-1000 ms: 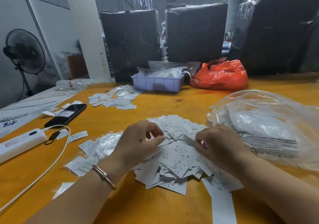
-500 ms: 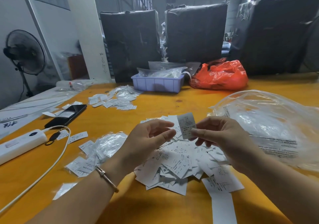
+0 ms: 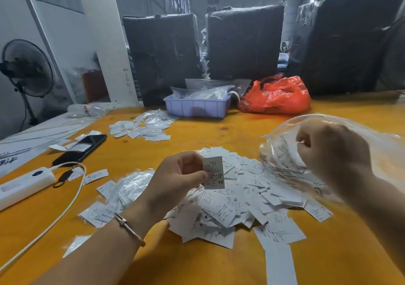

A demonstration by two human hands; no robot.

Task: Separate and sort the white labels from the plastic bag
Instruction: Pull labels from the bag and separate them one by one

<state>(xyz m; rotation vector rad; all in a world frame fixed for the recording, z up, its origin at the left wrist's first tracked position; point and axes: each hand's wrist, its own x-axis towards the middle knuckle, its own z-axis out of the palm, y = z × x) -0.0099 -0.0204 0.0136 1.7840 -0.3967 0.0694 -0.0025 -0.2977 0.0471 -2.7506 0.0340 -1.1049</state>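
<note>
A heap of white size labels [image 3: 232,205] lies on the yellow table in front of me. My left hand [image 3: 175,181] pinches one label marked XS [image 3: 213,172] upright above the heap. My right hand [image 3: 333,153] is raised to the right with its fingers curled, and a thin scrap of clear plastic film [image 3: 303,141] glints between thumb and finger. Behind that hand sits a large clear plastic bag [image 3: 285,170] with printed text. Small clear packets holding labels [image 3: 131,186] lie to the left of the heap.
A second spread of labels and packets [image 3: 142,129] lies farther back. A black phone [image 3: 81,147], a white power strip [image 3: 24,186] and its cable [image 3: 65,208] are at the left. A lilac tray [image 3: 197,108] and a red bag [image 3: 276,98] stand at the back.
Both hands rose from the heap with one label held between them. Now the left hand alone holds it, and the right hand has pulled away up and to the right.
</note>
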